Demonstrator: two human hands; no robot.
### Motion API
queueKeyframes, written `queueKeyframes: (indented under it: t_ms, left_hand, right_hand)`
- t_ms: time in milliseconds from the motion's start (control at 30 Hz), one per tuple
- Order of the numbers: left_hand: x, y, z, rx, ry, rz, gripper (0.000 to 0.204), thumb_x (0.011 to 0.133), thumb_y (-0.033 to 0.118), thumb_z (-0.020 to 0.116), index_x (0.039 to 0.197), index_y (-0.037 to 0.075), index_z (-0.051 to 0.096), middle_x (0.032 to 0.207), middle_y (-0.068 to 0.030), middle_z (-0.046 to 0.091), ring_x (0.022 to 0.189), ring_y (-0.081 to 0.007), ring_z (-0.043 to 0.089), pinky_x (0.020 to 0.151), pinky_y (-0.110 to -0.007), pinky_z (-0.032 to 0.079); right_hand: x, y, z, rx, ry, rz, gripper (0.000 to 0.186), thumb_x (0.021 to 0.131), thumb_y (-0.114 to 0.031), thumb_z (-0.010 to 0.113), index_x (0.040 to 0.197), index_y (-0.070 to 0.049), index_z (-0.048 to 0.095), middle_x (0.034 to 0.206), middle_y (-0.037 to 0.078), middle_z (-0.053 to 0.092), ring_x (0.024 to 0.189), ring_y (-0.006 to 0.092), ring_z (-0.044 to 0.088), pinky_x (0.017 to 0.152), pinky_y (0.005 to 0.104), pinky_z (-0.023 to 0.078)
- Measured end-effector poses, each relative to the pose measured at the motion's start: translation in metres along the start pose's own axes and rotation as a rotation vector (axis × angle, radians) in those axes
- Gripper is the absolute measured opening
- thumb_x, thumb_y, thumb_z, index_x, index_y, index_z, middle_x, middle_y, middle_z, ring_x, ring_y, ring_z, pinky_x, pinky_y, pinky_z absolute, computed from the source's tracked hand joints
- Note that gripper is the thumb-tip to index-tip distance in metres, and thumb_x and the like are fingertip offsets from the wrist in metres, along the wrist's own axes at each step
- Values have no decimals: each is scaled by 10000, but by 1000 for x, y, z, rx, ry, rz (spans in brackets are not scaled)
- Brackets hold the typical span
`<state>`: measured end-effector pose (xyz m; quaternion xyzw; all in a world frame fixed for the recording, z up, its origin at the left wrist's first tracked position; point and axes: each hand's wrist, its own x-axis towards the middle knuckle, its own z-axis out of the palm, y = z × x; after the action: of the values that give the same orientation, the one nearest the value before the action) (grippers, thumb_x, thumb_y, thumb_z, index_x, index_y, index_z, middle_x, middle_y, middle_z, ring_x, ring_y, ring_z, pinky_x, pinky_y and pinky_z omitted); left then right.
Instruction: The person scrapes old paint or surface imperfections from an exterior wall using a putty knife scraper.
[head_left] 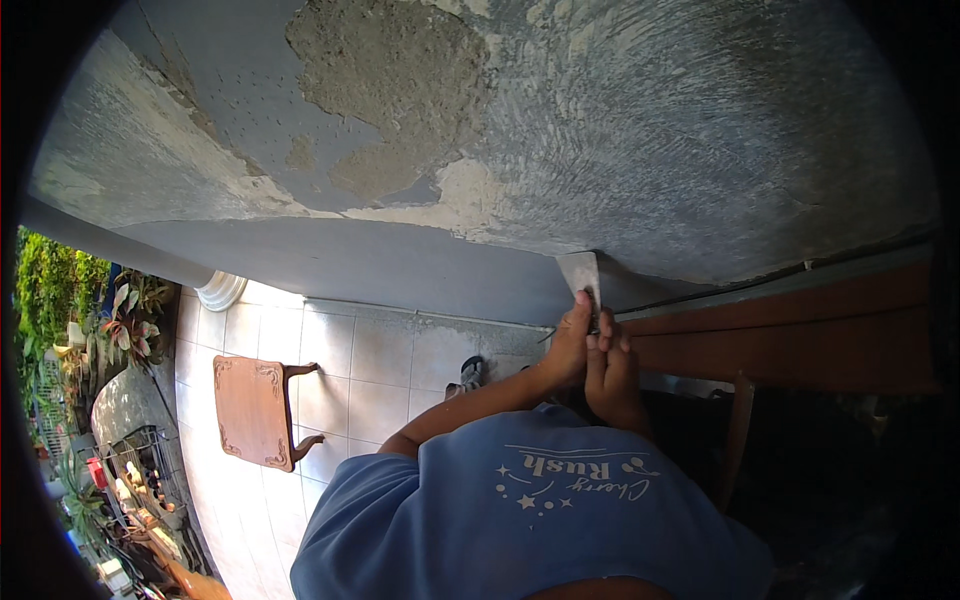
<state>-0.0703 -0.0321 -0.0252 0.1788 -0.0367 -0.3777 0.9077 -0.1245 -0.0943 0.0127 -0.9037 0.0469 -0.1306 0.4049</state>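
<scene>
Fingers (580, 312) of left hand (566, 352) wrapped on scraper (579, 268), blade at patchy grey wall (700, 150); tiled floor (380, 350) below. Right hand (613, 382) alongside, grip unclear.

There are two hands (570, 343) (613, 372), one scraper (581, 269), one table (249, 412).

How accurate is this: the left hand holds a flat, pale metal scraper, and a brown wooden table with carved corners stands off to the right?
Only the side is wrong: the head view shows the brown wooden table with carved corners off to the left. The left hand does hold the flat, pale metal scraper.
</scene>
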Motion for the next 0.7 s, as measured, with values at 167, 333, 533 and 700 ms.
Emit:
queueKeyframes:
  t_ms: [167,333,533,700]
  left_hand:
    - [-7,7,-1,-27,-4,59,554,874,547,238,645,80,427,539,-28,395,669,-204,514,635,-320,441]
    - [-3,2,3,98,-8,44,547,862,564,233,629,95,392,530,-20,374,656,-218,503,622,-371,454]
    - [2,19,-8,53,-8,206,543,860,566,250,649,96,421,532,-17,374,662,-225,508,632,-364,444]
    - [-1,4,-2,81,-28,40,554,859,570,255,641,90,424,525,-16,385,668,-226,514,647,-349,440]
  right_hand:
    - [-1,-5,3,35,-10,-43,191,866,-173,464,859,16,488,794,181,543,707,341,574,618,390,448]
    - [-4,-3,-2,55,0,-25,171,861,-161,466,887,7,477,799,218,530,725,374,558,627,403,443]
    - [18,-7,7,88,-80,-74,199,859,-159,460,956,13,483,851,237,530,763,410,543,639,419,441]
    - [-1,5,6,79,13,-77,198,859,-143,454,954,26,492,859,214,527,772,359,554,647,386,442]
